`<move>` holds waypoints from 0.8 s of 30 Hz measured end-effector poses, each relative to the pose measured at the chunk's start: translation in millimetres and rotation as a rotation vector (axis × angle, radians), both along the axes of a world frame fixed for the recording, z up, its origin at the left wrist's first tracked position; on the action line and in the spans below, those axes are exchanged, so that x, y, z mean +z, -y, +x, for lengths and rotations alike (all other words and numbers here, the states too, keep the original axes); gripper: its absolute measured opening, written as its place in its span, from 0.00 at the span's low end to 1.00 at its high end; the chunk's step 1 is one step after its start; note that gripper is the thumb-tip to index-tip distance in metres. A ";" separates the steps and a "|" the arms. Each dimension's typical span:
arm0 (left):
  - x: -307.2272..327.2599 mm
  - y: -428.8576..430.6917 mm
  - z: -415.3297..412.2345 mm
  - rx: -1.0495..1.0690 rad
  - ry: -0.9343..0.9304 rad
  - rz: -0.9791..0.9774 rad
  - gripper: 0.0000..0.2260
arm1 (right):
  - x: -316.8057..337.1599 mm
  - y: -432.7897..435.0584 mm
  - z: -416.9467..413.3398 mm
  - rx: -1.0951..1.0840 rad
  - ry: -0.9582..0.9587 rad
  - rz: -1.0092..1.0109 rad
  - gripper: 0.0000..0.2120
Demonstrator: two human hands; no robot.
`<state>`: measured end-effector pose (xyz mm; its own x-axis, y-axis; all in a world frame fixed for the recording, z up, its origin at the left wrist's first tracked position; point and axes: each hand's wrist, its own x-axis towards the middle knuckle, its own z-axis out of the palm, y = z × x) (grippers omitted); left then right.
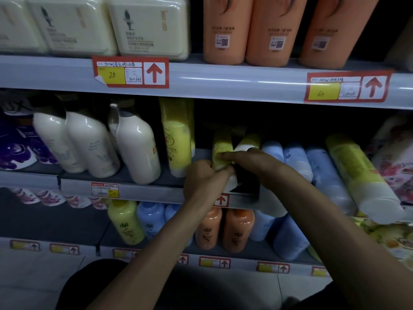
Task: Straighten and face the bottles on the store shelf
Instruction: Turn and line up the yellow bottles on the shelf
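Top shelf (pixel 223 79): we count 3 cream bottles (pixel 152 25) at left and 3 orange bottles (pixel 274 30) at right, w/ 2 red-and-yellow price tags (pixel 130 72) on its front rail.

Middle shelf (pixel 145 192), left to right: 3 white bottles (pixel 136 148) w/ dark tops, 1 tall yellow bottle (pixel 176 139) upright, 2 small yellow ones, 3 blue bottles (pixel 297 159) side by side, then 1 big yellow bottle (pixel 355 168) leaning w/ its white cap over the shelf edge. Flowery packs sit at both ends (too blurred to name).

Bottom shelf (pixel 111 239): 1 yellow, 2 orange, plus blue ones partly behind the forearms, so no sure count there.

Both forearms cross the middle shelf's rail and cover part of a tag. A dark thing (pixel 248 184) under the right wrist blocks the bottles' lower ends; we can't tell what it is.

The small yellow bottle (pixel 221 146) stands at the shelf front, just right of the tall yellow one, touching its twin (pixel 250 140). Our left hand (pixel 201 177) grips it low from the left, thumb pressed on its front. Our right hand (pixel 252 162) comes over from the right, one finger laid straight across the bottle's front. Whether that hand really holds it, we can't tell.
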<state>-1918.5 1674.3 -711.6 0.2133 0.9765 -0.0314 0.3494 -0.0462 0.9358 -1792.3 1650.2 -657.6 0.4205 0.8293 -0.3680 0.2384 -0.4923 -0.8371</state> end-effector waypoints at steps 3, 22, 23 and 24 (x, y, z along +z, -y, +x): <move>-1.6 9.8 -6.2 0.027 0.059 0.068 0.15 | 1.1 1.3 -5.1 0.009 -0.150 0.006 0.24; -7.9 25.5 -26.9 0.013 0.074 0.223 0.21 | -38.8 -2.9 -4.9 -0.067 -0.382 0.248 0.17; -7.3 23.8 -26.6 0.002 0.092 0.203 0.21 | -39.5 -3.2 -5.6 -0.068 -0.378 0.279 0.16; -6.8 22.6 -26.1 -0.004 0.104 0.192 0.21 | -40.8 -4.1 -6.1 -0.063 -0.366 0.310 0.14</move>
<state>-1944.6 1651.7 -718.4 0.2093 0.9616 0.1776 0.2506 -0.2283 0.9408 -1798.4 1654.2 -698.5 0.3622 0.9006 -0.2404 -0.1214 -0.2101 -0.9701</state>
